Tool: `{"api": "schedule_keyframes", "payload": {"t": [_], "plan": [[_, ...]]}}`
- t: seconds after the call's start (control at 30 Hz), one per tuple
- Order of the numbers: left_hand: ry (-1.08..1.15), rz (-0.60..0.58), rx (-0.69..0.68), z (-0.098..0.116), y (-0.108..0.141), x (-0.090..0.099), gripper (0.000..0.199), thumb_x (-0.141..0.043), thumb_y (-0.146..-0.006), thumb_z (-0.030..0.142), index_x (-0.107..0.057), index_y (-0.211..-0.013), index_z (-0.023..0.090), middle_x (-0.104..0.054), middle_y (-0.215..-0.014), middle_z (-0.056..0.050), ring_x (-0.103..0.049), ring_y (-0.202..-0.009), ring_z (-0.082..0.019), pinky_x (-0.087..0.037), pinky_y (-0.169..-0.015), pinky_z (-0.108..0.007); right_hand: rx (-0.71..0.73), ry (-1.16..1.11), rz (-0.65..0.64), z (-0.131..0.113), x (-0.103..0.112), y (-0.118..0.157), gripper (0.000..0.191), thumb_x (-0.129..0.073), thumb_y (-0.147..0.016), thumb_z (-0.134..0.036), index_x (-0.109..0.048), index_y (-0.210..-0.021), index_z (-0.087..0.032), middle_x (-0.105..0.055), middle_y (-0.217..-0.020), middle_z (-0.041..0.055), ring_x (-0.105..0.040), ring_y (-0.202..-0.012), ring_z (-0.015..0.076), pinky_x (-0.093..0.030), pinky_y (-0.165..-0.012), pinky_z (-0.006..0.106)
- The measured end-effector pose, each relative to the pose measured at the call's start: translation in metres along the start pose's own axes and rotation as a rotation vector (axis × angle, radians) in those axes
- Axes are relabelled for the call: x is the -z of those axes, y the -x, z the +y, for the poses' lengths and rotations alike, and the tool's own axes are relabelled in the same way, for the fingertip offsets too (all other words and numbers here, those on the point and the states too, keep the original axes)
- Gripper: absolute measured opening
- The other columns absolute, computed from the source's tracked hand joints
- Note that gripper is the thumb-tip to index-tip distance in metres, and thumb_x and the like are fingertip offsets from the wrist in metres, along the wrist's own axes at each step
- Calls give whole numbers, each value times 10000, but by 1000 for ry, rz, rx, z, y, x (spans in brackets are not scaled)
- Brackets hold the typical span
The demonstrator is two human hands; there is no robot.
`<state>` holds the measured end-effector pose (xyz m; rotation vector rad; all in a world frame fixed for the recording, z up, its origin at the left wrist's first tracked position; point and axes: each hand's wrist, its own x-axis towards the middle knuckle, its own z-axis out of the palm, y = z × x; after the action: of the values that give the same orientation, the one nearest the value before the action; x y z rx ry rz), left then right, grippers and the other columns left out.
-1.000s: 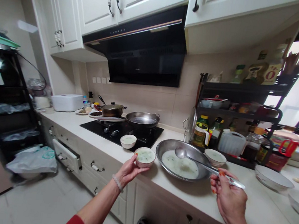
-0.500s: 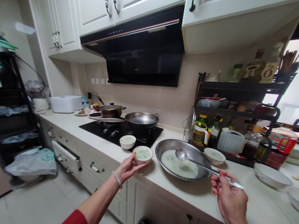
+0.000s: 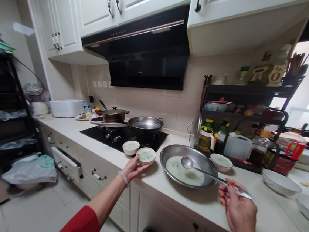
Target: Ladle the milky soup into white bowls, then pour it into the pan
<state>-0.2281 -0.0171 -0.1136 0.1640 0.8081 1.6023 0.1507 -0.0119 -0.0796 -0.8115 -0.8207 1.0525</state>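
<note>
My left hand (image 3: 133, 168) holds a small bowl of pale soup with green bits (image 3: 146, 155) by its near side, at the counter's front edge. Just left of it, a second filled bowl (image 3: 130, 148) stands by the hob. My right hand (image 3: 237, 204) is closed round the handle of a metal ladle (image 3: 187, 162), whose head rests over the soup in a wide steel basin (image 3: 211, 165). Behind the basin's right side stands another filled bowl (image 3: 221, 161).
A black hob (image 3: 99, 133) carries a lidded pot (image 3: 113, 115) and a frying pan (image 3: 145, 124). Further right are a black rack of bottles (image 3: 241, 89) and a patterned bowl (image 3: 281, 182). A drawer (image 3: 66, 161) stands pulled out at lower left.
My left hand has moved slightly left with its bowl, closer to the second bowl. The ladle and my right hand have hardly moved.
</note>
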Motion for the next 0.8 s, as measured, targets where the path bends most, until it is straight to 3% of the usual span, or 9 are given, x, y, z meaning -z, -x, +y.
{"api": "schedule_keyframes", "payload": {"t": [0.2, 0.57, 0.8], "plan": [[9, 17, 27, 3, -16, -1, 544, -505, -970, 280, -400, -1458, 64, -532, -1375, -311, -599, -1206, -406, -629, -778, -458, 2, 1, 10, 3, 5, -1, 650, -915, -479, -537, -628, -940, -180, -643, -595, -3, -549, -470, 123, -388, -351, 185], [11, 108, -62, 0, -23, -11, 517, -502, -971, 267, -394, -1463, 151, -465, -1466, -251, -536, -1285, -394, -631, -765, -461, 15, 22, 6, 9, 13, -3, 653, -907, -510, -550, -616, -960, -177, -662, -597, 26, -555, -472, 135, -392, -348, 191], [-7, 191, -139, -2, -25, -21, 490, -540, -953, 262, -436, -1424, 176, -465, -1473, -219, -534, -1290, -378, -630, -753, -445, 81, 183, -53, 9, 17, 1, 617, -841, -600, -614, -631, -982, -177, -659, -631, 32, -564, -477, 149, -428, -347, 226]]}}
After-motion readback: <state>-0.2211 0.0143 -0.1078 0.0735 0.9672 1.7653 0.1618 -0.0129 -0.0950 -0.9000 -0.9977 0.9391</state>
